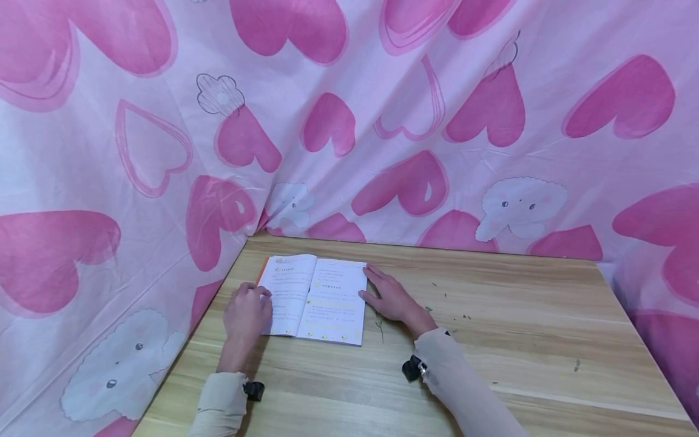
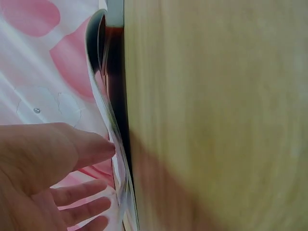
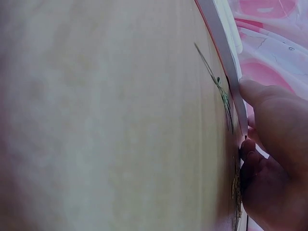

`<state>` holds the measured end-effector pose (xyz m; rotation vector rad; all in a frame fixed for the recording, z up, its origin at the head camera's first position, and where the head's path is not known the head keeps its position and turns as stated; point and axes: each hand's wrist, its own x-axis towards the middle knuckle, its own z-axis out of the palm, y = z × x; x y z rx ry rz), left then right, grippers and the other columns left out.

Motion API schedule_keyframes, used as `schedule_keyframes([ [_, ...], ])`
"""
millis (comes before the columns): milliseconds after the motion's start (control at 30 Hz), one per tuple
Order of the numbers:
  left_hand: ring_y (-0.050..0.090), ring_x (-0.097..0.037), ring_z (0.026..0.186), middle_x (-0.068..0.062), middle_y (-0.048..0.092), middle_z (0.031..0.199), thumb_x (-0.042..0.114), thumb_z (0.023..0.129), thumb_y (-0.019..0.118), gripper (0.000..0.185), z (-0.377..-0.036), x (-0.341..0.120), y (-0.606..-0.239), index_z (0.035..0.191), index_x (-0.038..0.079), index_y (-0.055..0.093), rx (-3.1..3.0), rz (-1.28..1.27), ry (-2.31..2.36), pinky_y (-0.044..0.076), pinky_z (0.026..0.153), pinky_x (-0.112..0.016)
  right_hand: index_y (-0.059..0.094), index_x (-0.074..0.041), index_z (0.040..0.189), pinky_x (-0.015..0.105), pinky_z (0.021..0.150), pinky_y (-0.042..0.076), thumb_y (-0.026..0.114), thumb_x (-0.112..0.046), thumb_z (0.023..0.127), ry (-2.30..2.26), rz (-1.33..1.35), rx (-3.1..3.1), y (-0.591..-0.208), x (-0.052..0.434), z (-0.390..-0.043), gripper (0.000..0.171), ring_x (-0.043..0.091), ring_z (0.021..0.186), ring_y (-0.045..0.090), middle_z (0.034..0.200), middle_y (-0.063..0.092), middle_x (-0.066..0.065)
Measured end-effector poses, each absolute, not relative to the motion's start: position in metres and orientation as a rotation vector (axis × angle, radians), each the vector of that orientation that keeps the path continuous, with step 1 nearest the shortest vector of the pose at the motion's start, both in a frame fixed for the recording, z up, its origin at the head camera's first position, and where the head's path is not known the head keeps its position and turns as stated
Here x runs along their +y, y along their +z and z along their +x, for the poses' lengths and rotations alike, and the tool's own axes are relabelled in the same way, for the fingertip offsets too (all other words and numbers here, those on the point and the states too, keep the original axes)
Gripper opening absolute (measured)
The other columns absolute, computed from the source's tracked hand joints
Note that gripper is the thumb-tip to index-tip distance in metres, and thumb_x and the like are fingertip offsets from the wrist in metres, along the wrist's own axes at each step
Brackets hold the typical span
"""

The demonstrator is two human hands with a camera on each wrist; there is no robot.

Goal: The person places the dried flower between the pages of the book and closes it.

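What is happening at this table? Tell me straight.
A person holds a thin white-paged booklet with an orange cover open flat near the far left corner of the light wooden table. The left hand rests on the left page's edge, fingers at the pages. The right hand lies flat along the right page's edge. Small green plant scraps lie beside it.

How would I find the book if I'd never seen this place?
Look at the wooden table set against the pink heart-print cloth. Near its far left corner lies an open book, between the left hand and right hand. It is the only white, printed thing there.
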<state>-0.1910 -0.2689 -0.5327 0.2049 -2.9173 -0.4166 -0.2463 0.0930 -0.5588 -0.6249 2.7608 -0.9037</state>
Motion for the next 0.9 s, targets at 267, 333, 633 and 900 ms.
schedule_keyframes([
  [267, 0.059, -0.048, 0.133, -0.025, 0.068, 0.140, 0.034, 0.097, 0.081, 0.038, -0.196, -0.254, -0.539, 0.120, 0.004, 0.078, -2.880, 0.055, -0.426, 0.051, 0.103, -0.069, 0.031, -0.012, 0.171, 0.051, 0.135, 0.027, 0.059, -0.044, 0.111, -0.906, -0.621, 2.776, -0.560, 0.093, -0.246, 0.073, 0.031, 0.168, 0.026, 0.181, 0.024, 0.007],
  [333, 0.064, -0.047, 0.128, -0.024, 0.072, 0.133, 0.019, 0.094, 0.082, 0.033, -0.199, -0.251, -0.541, 0.123, 0.005, 0.078, -2.786, -0.091, -0.491, 0.053, 0.099, -0.067, 0.031, -0.012, 0.171, 0.051, 0.134, 0.028, 0.059, -0.044, 0.111, -0.908, -0.621, 2.782, -0.560, 0.092, -0.246, 0.074, 0.032, 0.167, 0.027, 0.181, 0.025, 0.007],
  [633, 0.064, -0.045, 0.133, -0.024, 0.068, 0.142, 0.029, 0.105, 0.070, 0.040, -0.203, -0.233, -0.546, 0.141, 0.011, 0.071, -2.820, -0.286, -0.591, 0.051, 0.109, -0.064, 0.033, -0.012, 0.171, 0.051, 0.134, 0.028, 0.060, -0.044, 0.110, -0.915, -0.615, 2.799, -0.561, 0.092, -0.244, 0.074, 0.030, 0.167, 0.029, 0.181, 0.026, 0.007],
  [900, 0.058, -0.046, 0.141, -0.023, 0.063, 0.150, 0.046, 0.103, 0.070, 0.058, -0.203, -0.227, -0.546, 0.147, 0.010, 0.065, -2.947, -0.191, -0.547, 0.047, 0.115, -0.065, 0.038, -0.010, 0.168, 0.049, 0.134, 0.029, 0.063, -0.044, 0.109, -0.975, -0.591, 2.812, -0.565, 0.091, -0.247, 0.072, 0.029, 0.166, 0.031, 0.179, 0.032, 0.009],
])
